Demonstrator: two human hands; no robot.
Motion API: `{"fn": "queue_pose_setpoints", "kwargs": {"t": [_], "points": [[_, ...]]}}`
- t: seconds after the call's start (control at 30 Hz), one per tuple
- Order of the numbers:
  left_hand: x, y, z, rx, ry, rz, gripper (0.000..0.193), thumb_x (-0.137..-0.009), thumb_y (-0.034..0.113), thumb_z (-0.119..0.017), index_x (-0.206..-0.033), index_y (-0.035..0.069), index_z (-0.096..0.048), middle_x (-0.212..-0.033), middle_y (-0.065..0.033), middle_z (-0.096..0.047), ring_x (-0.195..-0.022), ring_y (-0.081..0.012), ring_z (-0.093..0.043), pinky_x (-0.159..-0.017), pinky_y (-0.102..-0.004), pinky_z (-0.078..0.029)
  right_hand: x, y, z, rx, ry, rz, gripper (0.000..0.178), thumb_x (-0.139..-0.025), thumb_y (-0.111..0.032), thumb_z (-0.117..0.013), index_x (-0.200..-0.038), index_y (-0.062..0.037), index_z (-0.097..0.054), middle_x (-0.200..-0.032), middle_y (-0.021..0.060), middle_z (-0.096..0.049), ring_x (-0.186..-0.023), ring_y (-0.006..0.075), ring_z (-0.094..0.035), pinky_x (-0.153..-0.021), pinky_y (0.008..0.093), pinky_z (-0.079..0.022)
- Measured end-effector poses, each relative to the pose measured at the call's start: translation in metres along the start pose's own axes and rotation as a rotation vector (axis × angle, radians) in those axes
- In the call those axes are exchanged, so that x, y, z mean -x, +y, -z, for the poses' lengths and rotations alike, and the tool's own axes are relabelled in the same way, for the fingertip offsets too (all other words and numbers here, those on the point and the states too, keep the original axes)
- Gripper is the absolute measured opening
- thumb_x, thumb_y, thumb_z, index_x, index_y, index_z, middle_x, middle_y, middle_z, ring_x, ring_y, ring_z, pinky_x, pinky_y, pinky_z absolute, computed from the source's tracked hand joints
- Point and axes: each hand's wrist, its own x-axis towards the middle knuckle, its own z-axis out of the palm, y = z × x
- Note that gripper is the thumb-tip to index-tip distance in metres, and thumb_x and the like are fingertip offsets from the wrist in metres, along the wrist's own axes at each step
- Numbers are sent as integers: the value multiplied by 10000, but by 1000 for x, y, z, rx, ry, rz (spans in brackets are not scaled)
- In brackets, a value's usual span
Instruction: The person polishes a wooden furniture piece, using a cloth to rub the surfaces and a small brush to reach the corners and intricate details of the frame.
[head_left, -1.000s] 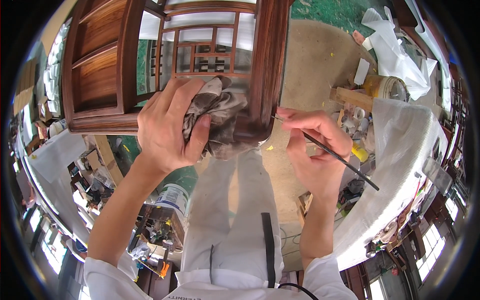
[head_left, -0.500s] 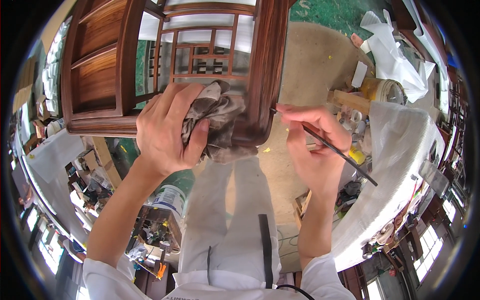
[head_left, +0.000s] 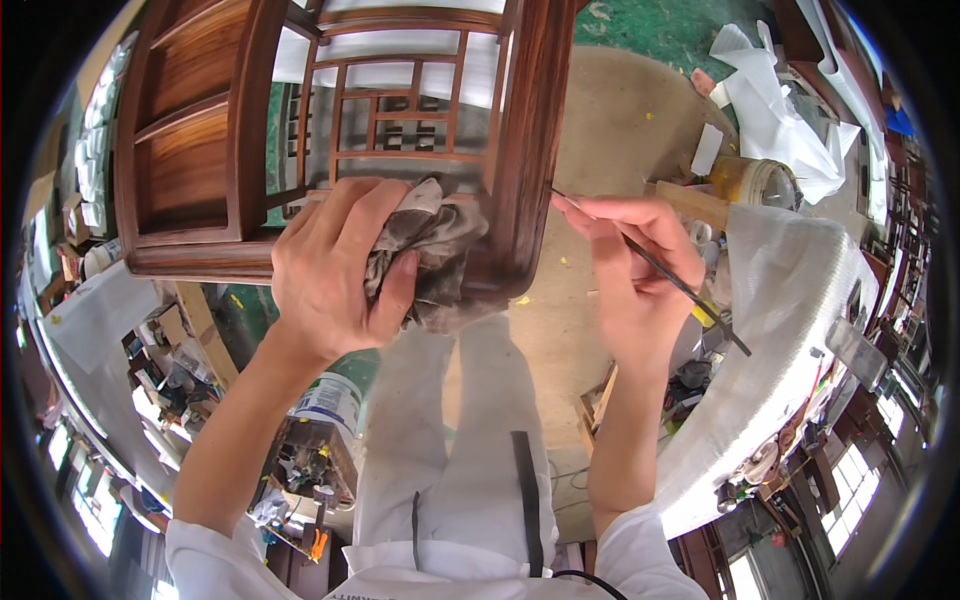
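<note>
A dark reddish-brown wooden piece of furniture (head_left: 527, 150), with an openwork lattice and panelled side, fills the upper left and middle. My left hand (head_left: 325, 275) is closed round a crumpled, stained grey rag (head_left: 432, 250) and presses it at the near rail. To the right, my right hand (head_left: 645, 275) pinches a thin dark stick-like tool (head_left: 718, 323), perhaps a fine brush. Its dark tip meets or nearly meets the outer side of the right-hand frame, near the rounded corner. Fingers hide the tool's middle part.
On the right stands a bench covered in white bubble wrap (head_left: 775, 300). Beyond it are a yellowish tub (head_left: 772, 183) and white foam sheeting (head_left: 780, 120). A white bucket (head_left: 330, 402) and a cluttered wooden box (head_left: 315, 455) stand at lower left.
The furniture appears slightly further left and lower in view. My right hand has shifted its tool tip a little further up the frame's outer side. The left hand keeps hold of the rag.
</note>
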Motion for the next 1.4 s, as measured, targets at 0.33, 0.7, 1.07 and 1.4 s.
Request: {"fn": "queue_pose_setpoints", "kwargs": {"t": [0.33, 0.7, 1.07, 1.4], "points": [[-6, 1, -1, -11, 52, 17, 462, -707, 191, -633, -1143, 47, -591, -978, -131, -632, -734, -334, -601, -657, -386, -493, 11, 3, 26, -55, 12, -49, 120, -938, 92, -518, -1027, 66, -594, -1024, 152, -708, -942, 166, -689, -815, 236, -519], [-6, -1, -2, -4, 28, 52, 457, -712, 233, -624, -1117, 22, -593, -958, -154, -632, -723, -331, -601, -657, -392, -487, -10, 11, 35, -156, -241, -38, 212, -881, 178, -477, -1024, 86, -603, -1065, 200, -678, -1030, 262, -683, -951, 364, -536], [-6, -1, -2, -19, 45, 55, 451, -694, 233, -625, -1091, 19, -614, -946, -146, -643, -742, -310, -622, -654, -369, -494, -16, 16, 29, -137, -292, -18, 251, -819, 183, -534, -1009, 59, -640, -1046, 188, -686, -1023, 256, -689, -909, 327, -544], [-5, -3, -5, -13, 66, 39, 442, -698, 235, -627, -1084, 20, -621, -944, -142, -649, -734, -303, -625, -641, -361, -490, -18, 8, 24, -18, -269, -26, 234, -782, 193, -567, -962, 60, -637, -987, 175, -699, -995, 255, -703, -887, 311, -556]]}}
